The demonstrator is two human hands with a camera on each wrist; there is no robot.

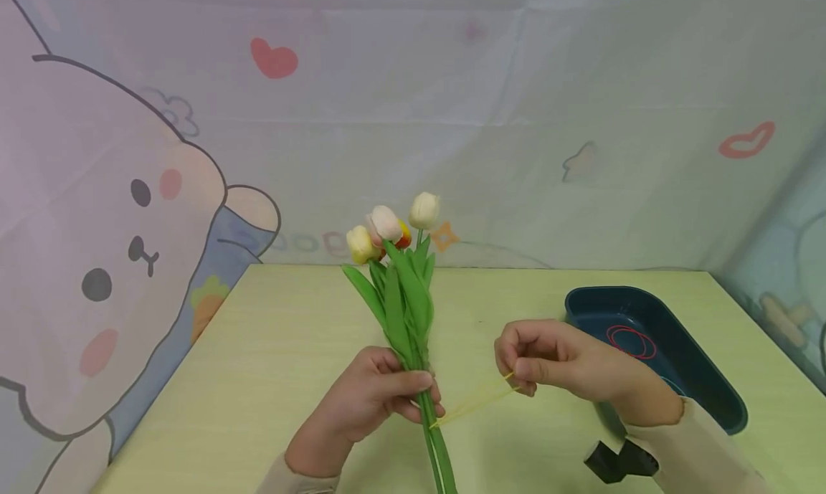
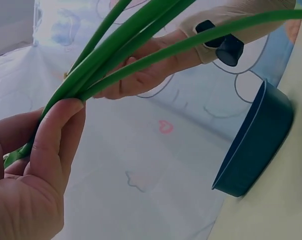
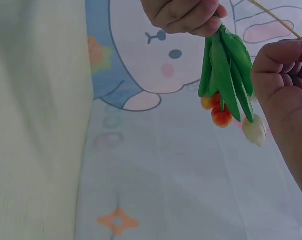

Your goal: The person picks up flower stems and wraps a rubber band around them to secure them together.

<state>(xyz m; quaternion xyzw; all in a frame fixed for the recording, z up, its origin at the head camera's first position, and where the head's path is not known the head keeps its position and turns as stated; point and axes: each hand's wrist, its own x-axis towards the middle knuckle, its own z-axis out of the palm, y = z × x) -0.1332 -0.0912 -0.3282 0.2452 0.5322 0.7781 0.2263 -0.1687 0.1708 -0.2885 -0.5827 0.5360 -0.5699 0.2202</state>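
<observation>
My left hand (image 1: 377,397) grips a bunch of artificial tulips (image 1: 408,307) by the stems, thumb across the front. The bunch leans slightly left over the table, with white, pale yellow and red-orange blooms at the top. Below the left fingers, a thin yellow rubber band (image 1: 477,406) loops at the stems. My right hand (image 1: 568,358) pinches the band's other end between thumb and fingers, stretching it out to the right. In the left wrist view, the lower stems (image 2: 126,45) fan out past the left fingertips. Red and orange blooms (image 3: 221,116) show in the right wrist view.
A dark blue tray (image 1: 710,397) lies on the table's right side, partly behind the right forearm. It contains red rubber bands (image 1: 654,348) and a bluish-green one. A black device (image 1: 622,462) sits at the right wrist. A printed cloth backdrop (image 1: 413,121) stands behind the table.
</observation>
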